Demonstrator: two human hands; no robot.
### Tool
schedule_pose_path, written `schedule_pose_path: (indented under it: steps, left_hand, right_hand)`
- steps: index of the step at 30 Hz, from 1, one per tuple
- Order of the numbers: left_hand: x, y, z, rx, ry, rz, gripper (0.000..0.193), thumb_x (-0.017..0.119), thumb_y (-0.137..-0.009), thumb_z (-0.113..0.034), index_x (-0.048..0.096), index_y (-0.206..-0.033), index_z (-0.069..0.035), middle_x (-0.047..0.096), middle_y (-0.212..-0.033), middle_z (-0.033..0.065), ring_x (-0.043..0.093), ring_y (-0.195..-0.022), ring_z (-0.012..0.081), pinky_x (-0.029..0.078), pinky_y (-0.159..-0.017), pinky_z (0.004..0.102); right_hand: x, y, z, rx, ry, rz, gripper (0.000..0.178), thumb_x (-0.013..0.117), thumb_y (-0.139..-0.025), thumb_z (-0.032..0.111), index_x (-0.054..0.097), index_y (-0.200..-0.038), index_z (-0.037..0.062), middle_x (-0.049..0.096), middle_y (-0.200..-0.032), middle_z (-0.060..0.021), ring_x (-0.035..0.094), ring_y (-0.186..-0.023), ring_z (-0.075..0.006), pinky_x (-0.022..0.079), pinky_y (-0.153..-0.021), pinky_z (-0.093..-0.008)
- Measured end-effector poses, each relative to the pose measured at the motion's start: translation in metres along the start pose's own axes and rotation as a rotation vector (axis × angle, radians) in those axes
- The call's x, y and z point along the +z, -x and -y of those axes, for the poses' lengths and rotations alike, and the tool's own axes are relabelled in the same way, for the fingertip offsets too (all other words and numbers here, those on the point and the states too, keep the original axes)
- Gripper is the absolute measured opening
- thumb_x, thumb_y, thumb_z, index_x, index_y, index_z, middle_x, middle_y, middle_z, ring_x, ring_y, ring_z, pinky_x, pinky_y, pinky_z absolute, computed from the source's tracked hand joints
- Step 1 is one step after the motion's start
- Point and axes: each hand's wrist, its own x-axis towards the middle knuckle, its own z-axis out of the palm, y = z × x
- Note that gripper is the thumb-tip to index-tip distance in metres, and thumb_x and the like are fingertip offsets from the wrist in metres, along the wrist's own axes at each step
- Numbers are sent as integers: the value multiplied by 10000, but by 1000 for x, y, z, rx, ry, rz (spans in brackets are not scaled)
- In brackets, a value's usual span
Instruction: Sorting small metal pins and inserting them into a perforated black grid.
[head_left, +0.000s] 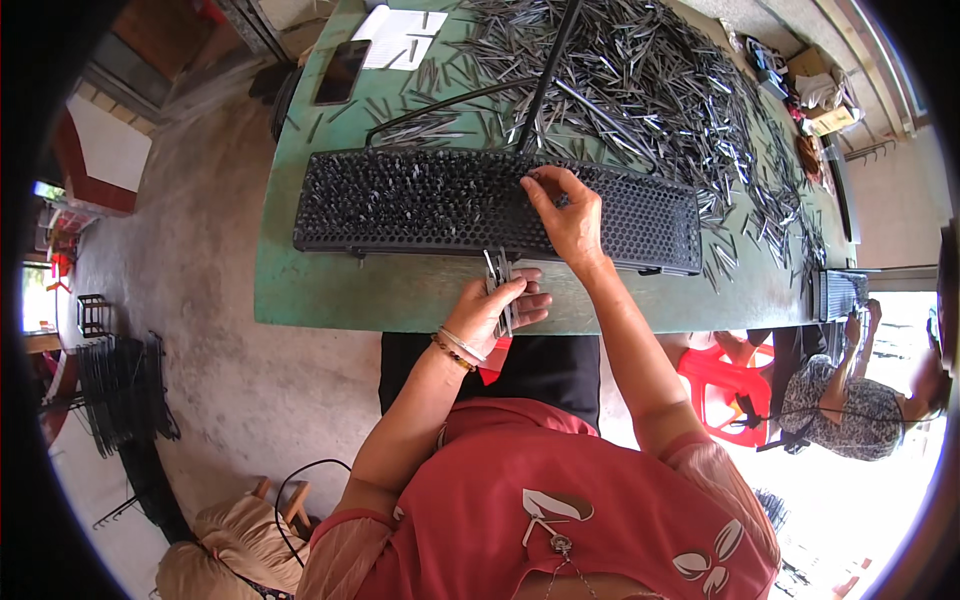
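Observation:
A long black rack (645,225) full of round holes lies along the near side of the green table. Many holes in its left and middle parts hold upright strips with shiny tips, while the right part shows bare holes. My left hand (478,318), just in front of the rack, is closed around a small bundle of thin grey strips (497,268). Over the middle of the rack, my right hand (575,225) has its thumb and forefinger pinched together. Whatever lies between those fingertips is too small to make out.
A big heap of loose dark strips (660,75) covers the table's (330,290) far side. Behind the rack stands a black rod frame (545,85). A phone (342,72) and a paper sheet (408,25) lie far left. Another person (850,405) works at the right beside a red stool (722,385).

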Motion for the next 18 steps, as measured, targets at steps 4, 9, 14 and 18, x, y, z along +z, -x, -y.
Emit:
schedule_pose_path:
  steps: [4, 9, 14, 18]
  left_hand:
    - [-3, 0, 1, 1, 9, 7, 285, 548, -898, -138, 551, -1123, 37, 607, -998, 105, 629, -923, 254, 531, -822, 390]
    - [0, 0, 0, -4, 29, -23, 230, 527, -908, -123, 565, -1071, 35, 608, -966, 105, 643, -879, 249, 546, -781, 372]
    - [2, 2, -2, -4, 25, -37, 220, 527, -906, -117, 576, -1057, 36, 606, -935, 96, 643, -865, 242, 548, -778, 367]
    - [-2, 1, 0, -23, -11, -13, 272, 525, -898, -122, 557, -1116, 37, 612, -1010, 108, 631, -906, 236, 533, -819, 380]
  right_hand:
    - [3, 2, -2, -8, 10, 3, 181, 702, -776, 136, 652, -907, 20, 655, -775, -101, 628, -685, -195, 492, -645, -292]
    - [3, 2, 0, -70, 53, 13, 180, 707, -771, 137, 653, -901, 25, 664, -802, -97, 637, -703, -217, 496, -651, -303]
    - [4, 3, 3, -94, 56, 12, 170, 704, -771, 133, 652, -895, 28, 669, -819, -98, 641, -731, -226, 498, -668, -307]
    - [7, 3, -1, -132, 92, -21, 185, 708, -758, 113, 651, -921, 46, 667, -813, -88, 633, -732, -234, 497, -670, -323]
